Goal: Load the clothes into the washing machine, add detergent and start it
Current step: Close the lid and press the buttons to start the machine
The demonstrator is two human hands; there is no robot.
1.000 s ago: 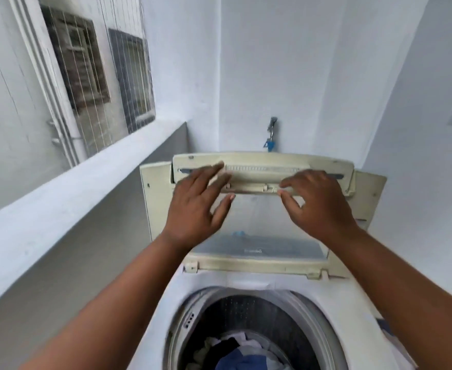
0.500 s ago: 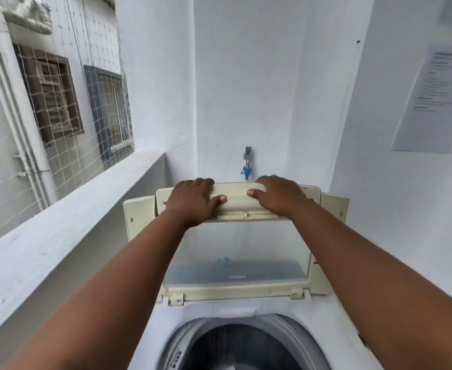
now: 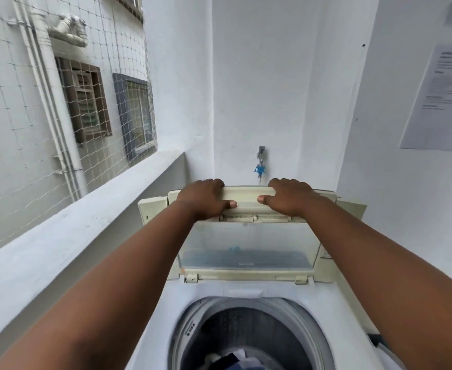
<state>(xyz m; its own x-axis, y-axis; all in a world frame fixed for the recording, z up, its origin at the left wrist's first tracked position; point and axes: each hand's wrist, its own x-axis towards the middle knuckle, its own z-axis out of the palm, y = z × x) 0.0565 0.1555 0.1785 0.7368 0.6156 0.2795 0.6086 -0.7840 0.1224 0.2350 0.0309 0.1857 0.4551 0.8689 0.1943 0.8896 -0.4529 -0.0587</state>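
Both hands, left hand [image 3: 203, 199] and right hand [image 3: 291, 197], are curled over the raised lid [image 3: 249, 236]; its long axis runs left-right, upright behind the drum [image 3: 249, 332]. White walls [image 3: 259, 84] surround.

Two hands, left hand [image 3: 202, 199] and right hand [image 3: 291, 196]; one washing machine [image 3: 161, 316]; one lid [image 3: 249, 236]; one tap [image 3: 260, 162]; two windows [image 3: 86, 102]; one wall notice [image 3: 441, 100]; one clothes pile [image 3: 235, 360].
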